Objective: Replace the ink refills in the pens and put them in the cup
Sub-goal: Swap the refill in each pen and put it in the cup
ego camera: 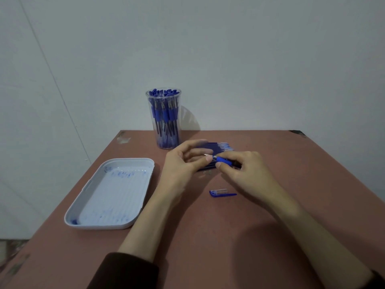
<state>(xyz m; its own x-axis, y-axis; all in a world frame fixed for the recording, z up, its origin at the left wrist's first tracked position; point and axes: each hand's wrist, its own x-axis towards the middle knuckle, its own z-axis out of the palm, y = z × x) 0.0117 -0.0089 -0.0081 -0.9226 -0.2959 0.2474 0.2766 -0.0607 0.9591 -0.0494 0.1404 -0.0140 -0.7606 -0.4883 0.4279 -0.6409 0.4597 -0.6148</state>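
Both hands sit just in front of the cup (164, 119). The right hand (248, 174) fingers pinch the pen (224, 161) by its blue grip, and the left hand (183, 163) fingers pinch its tip end. The refills (220, 147) lie beneath on the counter (208, 236), with the cap (221, 193) farther from the cup and the tray (112, 195) to the cup's front-left.

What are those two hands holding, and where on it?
A blue pen. The right hand pinches its blue rubber grip; the left hand pinches the tip end. The cap lies loose on the table.

Uncapped blue-gripped pen (224, 161) held level; its blue clipped cap (221, 193) lies flat nearby; clear plastic cup (163, 122) stands packed full.
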